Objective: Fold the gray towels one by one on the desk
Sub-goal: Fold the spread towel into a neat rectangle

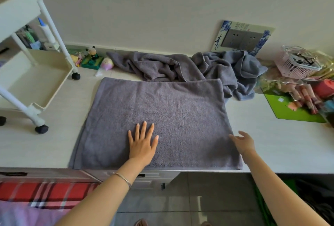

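A gray towel lies spread flat on the white desk, its near edge along the desk's front. My left hand rests palm down on the towel's near middle with fingers straight and spread. At the towel's right edge, near the front corner, my right hand is relaxed with fingers extended, touching or just above the fabric; I cannot tell which. Behind the flat towel, several crumpled gray towels are heaped against the wall.
A white rolling cart stands on the desk's left part. Small toys sit by the wall. At the right are a pink basket, a green mat and cluttered small items. A wall socket is above the heap.
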{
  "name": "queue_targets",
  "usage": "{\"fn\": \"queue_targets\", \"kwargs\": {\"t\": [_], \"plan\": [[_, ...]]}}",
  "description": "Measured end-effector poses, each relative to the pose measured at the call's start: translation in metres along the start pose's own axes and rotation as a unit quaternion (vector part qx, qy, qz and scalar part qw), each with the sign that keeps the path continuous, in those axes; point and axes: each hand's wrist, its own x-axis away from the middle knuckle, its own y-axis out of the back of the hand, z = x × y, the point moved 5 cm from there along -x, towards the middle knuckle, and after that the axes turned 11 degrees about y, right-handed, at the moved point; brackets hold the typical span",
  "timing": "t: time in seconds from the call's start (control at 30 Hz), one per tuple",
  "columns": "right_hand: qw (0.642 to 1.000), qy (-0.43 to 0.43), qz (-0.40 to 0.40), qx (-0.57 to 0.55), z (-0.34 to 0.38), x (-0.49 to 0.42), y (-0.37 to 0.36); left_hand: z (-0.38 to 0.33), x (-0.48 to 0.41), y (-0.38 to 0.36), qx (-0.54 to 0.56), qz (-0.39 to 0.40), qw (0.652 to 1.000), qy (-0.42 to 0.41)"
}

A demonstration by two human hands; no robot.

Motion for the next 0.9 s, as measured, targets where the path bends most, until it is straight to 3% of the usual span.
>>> {"fn": "queue_targets", "kwargs": {"t": [0.2, 0.4, 0.5, 0.57, 0.63, 0.73, 0.9], "plan": [[0.989, -0.011, 0.149, 0.016, 0.0, -0.023, 0.004, 0.002, 0.002, -0.003, -0.016, 0.012, 1.0, -0.015], [0.941, -0.002, 0.296, -0.165, 0.054, -0.003, -0.009, 0.006, -0.003, 0.0, 0.008, 0.038, 0.999, -0.038], [0.91, 0.053, 0.331, -0.243, 0.104, 0.021, -0.026, 0.009, -0.007, 0.014, 0.068, 0.099, 0.992, -0.041], [0.892, 0.084, 0.346, -0.277, 0.141, 0.043, -0.044, 0.017, -0.01, 0.029, 0.178, 0.121, 0.976, -0.036], [0.878, 0.108, 0.364, -0.292, 0.177, 0.066, -0.069, 0.031, -0.015, 0.038, 0.321, 0.155, 0.934, 0.001], [0.85, 0.15, 0.416, -0.288, 0.228, 0.106, -0.13, 0.062, -0.024, 0.05, 0.506, 0.166, 0.841, 0.096], [0.82, 0.185, 0.518, -0.159, 0.249, 0.169, -0.254, 0.133, -0.018, 0.064, 0.653, 0.125, 0.717, 0.208]]}}
